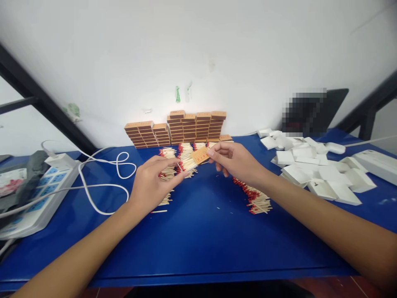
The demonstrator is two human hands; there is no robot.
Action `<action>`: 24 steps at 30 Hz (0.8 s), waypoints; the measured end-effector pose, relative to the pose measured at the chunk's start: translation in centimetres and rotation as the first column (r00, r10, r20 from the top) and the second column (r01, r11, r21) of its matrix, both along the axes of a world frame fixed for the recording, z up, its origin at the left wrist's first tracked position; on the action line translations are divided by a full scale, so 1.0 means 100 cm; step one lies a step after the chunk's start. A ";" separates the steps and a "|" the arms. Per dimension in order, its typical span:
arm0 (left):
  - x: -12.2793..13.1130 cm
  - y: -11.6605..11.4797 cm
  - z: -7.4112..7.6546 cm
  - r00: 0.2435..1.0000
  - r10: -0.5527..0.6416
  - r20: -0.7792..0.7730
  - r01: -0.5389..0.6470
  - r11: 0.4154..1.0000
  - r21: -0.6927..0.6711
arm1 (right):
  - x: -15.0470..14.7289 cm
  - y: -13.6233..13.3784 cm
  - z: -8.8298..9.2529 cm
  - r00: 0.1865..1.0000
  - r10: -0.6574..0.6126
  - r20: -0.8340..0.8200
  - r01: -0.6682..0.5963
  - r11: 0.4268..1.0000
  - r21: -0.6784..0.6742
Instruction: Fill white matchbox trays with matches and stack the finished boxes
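Note:
Over the middle of the blue table I hold a partly open matchbox between both hands. Its white inner tray (190, 169), full of red-tipped matches, sticks out to the left of the orange sleeve (200, 155). My left hand (151, 178) pinches the tray's outer end between thumb and fingers. The sleeve's right end is gripped by my right hand (232, 161), with the thumb on top. Beneath and behind my hands lie heaps of loose matches (169, 153), partly hidden by the left hand. Another heap of matches (259, 203) lies beyond my right forearm.
Matchboxes (186, 128) stand stacked against the wall. At right is a pile of white trays (319, 165), with a dark panel (331, 109) behind it and a white box (378, 165) beside it. A power strip (52, 190) and looping white cable (88, 203) occupy the left.

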State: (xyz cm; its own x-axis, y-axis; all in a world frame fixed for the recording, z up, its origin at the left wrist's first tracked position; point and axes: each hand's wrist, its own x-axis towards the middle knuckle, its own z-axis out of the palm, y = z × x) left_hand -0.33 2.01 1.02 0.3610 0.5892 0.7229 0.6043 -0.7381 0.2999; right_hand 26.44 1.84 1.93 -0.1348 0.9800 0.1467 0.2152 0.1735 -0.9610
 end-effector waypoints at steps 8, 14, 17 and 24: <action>-0.002 0.002 0.001 1.000 0.017 0.012 -0.017 0.999 -0.046 | -0.004 -0.001 -0.003 0.999 0.030 -0.034 -0.030 0.999 -0.013; 0.002 -0.003 -0.003 0.998 -0.005 0.064 0.008 0.999 -0.045 | -0.017 -0.017 -0.002 0.992 0.124 -0.010 -0.124 0.992 0.029; 0.004 -0.007 -0.003 0.996 -0.020 0.090 0.022 1.000 -0.018 | -0.028 -0.031 -0.003 0.967 0.253 -0.033 -0.253 0.967 0.017; 0.006 -0.008 -0.003 0.991 -0.135 0.016 0.132 0.986 0.106 | -0.038 -0.049 0.005 0.941 0.337 -0.018 -0.338 0.940 -0.047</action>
State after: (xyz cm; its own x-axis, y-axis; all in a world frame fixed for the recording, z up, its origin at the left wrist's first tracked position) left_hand 0.26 1.20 0.68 0.4137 0.4580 0.7869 0.4918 -0.8397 0.2302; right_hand 22.66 -3.09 2.44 -0.4576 0.8832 0.1027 0.1433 0.1873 -0.9718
